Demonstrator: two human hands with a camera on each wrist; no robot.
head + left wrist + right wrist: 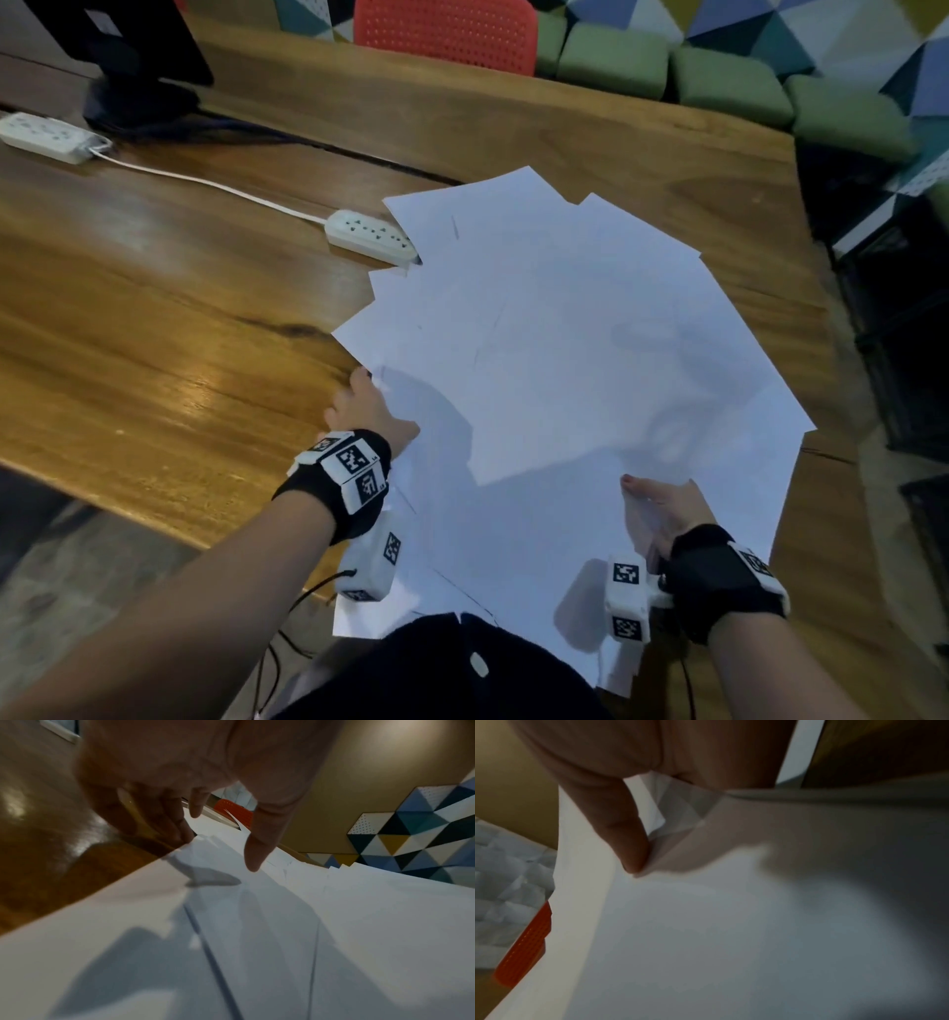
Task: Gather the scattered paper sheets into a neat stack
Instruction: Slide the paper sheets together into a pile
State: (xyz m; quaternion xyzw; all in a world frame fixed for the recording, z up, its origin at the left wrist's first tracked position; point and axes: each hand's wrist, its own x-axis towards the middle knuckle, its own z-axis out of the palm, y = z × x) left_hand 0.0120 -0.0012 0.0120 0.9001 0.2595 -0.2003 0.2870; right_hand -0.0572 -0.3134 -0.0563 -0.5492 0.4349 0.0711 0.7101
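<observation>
Several white paper sheets (565,334) lie fanned and overlapping on the wooden table (154,308), with some hanging over its near edge. My left hand (367,406) is at the fan's left edge. Its straight fingers (185,833) touch the corner of the sheets (334,923) and the thumb hovers above them. My right hand (657,506) is at the near right of the fan. Its thumb (631,850) presses on top of a lifted sheet (706,943). Its fingers are hidden underneath, so it pinches that sheet.
A white power strip (372,237) lies at the fan's far left corner, its cable running to a second strip (49,136). A dark monitor base (138,103) stands far left. A red chair (447,31) and green cushions (719,82) are beyond the table.
</observation>
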